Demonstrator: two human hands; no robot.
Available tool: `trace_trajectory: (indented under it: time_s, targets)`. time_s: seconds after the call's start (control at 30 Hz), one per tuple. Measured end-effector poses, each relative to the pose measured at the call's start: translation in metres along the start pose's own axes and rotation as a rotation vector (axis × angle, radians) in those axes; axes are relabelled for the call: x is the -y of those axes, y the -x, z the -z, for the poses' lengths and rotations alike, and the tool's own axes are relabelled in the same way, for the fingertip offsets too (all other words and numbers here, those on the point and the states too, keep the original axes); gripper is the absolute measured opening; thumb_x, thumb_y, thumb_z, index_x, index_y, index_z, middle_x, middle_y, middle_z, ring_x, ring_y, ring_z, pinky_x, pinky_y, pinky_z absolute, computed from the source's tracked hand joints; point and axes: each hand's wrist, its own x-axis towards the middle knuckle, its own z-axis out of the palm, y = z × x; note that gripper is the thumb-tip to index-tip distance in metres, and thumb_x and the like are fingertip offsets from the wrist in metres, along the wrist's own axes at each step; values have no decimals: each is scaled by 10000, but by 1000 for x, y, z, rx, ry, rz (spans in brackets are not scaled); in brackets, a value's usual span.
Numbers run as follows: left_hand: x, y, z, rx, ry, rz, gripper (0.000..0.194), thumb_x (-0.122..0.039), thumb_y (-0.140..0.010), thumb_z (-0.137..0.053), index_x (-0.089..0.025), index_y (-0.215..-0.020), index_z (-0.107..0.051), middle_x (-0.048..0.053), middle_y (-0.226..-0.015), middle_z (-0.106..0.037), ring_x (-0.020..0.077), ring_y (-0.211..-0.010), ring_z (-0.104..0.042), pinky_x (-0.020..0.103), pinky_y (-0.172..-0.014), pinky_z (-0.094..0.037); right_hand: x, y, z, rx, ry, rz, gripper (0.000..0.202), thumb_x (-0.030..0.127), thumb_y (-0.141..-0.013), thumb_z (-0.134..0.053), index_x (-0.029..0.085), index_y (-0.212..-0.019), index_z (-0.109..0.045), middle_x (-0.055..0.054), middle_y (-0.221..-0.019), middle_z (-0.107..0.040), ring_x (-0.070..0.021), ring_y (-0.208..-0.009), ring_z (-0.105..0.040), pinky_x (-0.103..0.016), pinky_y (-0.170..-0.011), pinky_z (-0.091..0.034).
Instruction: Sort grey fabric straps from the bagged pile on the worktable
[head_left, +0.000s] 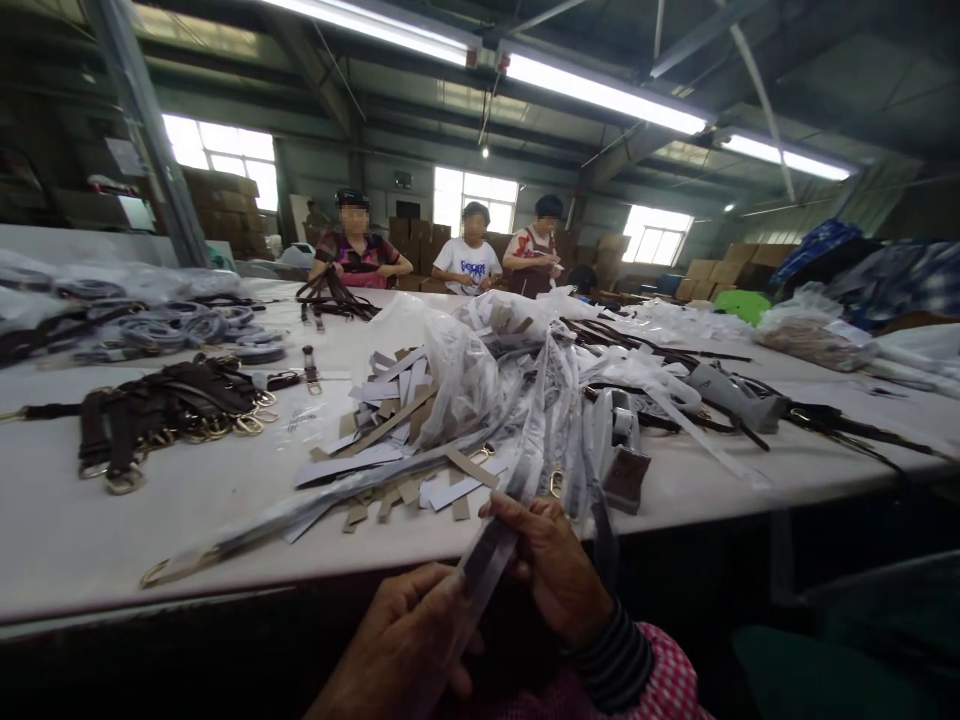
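Observation:
Both of my hands hold one strap wrapped in clear plastic (486,562) just in front of the table's near edge. My left hand (401,645) grips its lower end. My right hand (551,565), in a striped cuff and pink checked sleeve, pinches it higher up. The strap runs up into a heap of plastic-wrapped straps (525,400) on the white table (112,520). Loose cardboard and paper strips (390,440) lie around the heap.
A bundle of dark straps with gold rings (165,405) lies at the left, and grey coiled straps (180,330) lie behind it. A tape dispenser (622,450) stands right of the heap. Three people work at the table's far end (465,260). Cardboard boxes line the back wall.

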Motion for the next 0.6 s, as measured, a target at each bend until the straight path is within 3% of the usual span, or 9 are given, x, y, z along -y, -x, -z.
trace_trajectory:
  time_s: [0.17,0.27,0.43,0.6]
  targets:
    - [9,4,9,24,65,-13,542,-644,-858,-705,-105,-802,-712,73,-649,-715,101,-454,-562,208,-467,-292,2,-6,-3,-43,60,52,453,518,-709,-865,84,-740,-739,59,-496,-450,-15,-398,-318,-165,-376,-181]
    - [4,-2,3,-10,169,-38,475,-577,-831,-773,-104,-860,-734,74,-700,-731,97,-475,-588,195,-479,-310,-8,-2,-8,-56,84,86,428,502,-747,-848,87,-747,-741,47,-521,-481,-19,-412,-331,-171,-385,-199]
    - [-11,-7,-7,-44,205,-101,443,-541,-794,-815,-111,-783,-712,53,-643,-698,81,-429,-553,183,-455,-330,-16,1,-12,-5,79,76,439,518,-799,-816,90,-768,-727,60,-494,-452,-19,-415,-324,-171,-401,-215]
    - [-22,6,-5,-98,36,-70,511,-629,-787,-785,-133,-725,-678,46,-621,-692,86,-402,-521,196,-432,-290,6,-15,-8,-97,-18,42,504,555,-634,-899,105,-733,-695,75,-509,-457,-12,-391,-308,-168,-369,-141]
